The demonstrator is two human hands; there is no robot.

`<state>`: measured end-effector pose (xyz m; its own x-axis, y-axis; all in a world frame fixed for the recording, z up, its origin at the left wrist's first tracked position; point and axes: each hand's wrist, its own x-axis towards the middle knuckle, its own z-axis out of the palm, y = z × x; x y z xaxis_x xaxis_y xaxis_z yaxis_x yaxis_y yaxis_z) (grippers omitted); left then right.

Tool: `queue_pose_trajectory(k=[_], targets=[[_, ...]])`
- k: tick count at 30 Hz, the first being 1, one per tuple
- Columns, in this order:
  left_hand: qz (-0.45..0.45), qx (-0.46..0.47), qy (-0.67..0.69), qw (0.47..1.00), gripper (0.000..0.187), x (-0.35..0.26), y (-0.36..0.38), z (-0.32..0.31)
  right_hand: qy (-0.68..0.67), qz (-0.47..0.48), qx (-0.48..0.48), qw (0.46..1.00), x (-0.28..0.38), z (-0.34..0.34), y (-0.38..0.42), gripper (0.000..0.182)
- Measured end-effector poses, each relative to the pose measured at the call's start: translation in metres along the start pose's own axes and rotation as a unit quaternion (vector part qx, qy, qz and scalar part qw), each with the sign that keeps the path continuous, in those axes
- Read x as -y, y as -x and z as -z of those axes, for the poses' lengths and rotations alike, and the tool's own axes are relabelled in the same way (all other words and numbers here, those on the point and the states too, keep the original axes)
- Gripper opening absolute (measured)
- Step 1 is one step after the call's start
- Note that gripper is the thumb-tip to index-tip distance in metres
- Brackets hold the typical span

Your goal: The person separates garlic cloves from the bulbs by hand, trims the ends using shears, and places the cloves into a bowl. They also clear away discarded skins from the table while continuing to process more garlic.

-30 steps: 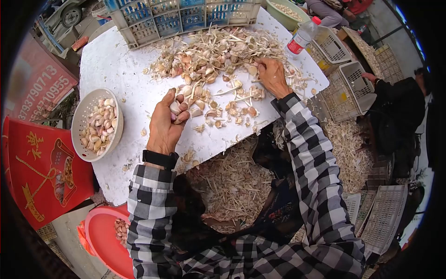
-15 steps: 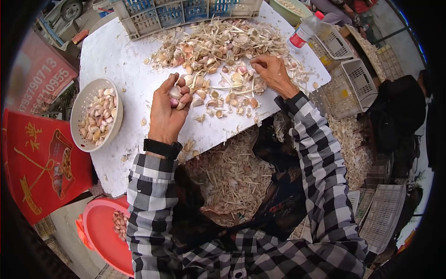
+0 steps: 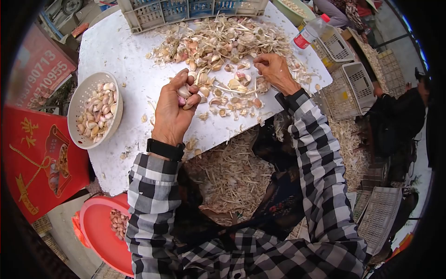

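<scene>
My left hand [image 3: 174,111], palm turned up, is curled around several garlic cloves [image 3: 184,95] with pinkish-white skins. Over the right part of the table my right hand [image 3: 277,73] has thumb and forefinger drawn together; anything between the fingertips is too small to make out. Loose cloves and root ends [image 3: 232,100] lie on the white tabletop between the two hands. Just beyond them spreads a heap of garlic skins, stalks and cloves [image 3: 223,39]. To the left of my left hand stands a white perforated bowl [image 3: 118,114] partly filled with cloves [image 3: 96,111].
A plastic crate [image 3: 186,14] stands at the table's far edge. A red-capped bottle [image 3: 310,32] is at the far right corner. Below left is a red basin [image 3: 100,232] with cloves. Garlic waste [image 3: 232,176] fills the space below the table edge. People and crates [image 3: 350,88] are at right.
My left hand has shifted slightly right, its fingers still around the cloves. The right hand stays nearly in place, fingers still pinched. The whole view has moved a little.
</scene>
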<state>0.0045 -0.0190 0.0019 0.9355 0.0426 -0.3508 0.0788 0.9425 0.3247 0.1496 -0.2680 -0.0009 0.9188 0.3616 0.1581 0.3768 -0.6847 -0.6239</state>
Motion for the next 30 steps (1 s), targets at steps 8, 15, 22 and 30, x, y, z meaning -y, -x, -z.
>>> queue_pose_trajectory(k=[8,15,22,30], targets=[[0.010,0.014,-0.019,1.000,0.027,0.001,-0.001,0.002,0.086,0.107,0.047,0.989,-0.006,-0.018,0.008,0.021],[0.010,0.006,-0.026,1.000,0.027,0.003,0.000,-0.004,0.095,0.092,-0.013,0.991,0.005,-0.014,0.008,0.021],[0.019,0.012,-0.024,0.999,0.029,0.006,0.002,-0.003,0.212,0.093,0.078,0.970,0.017,-0.029,0.011,0.021],[0.021,0.002,-0.049,0.999,0.027,0.007,0.008,-0.011,0.109,0.179,0.044,0.977,0.026,-0.045,0.007,0.024]])
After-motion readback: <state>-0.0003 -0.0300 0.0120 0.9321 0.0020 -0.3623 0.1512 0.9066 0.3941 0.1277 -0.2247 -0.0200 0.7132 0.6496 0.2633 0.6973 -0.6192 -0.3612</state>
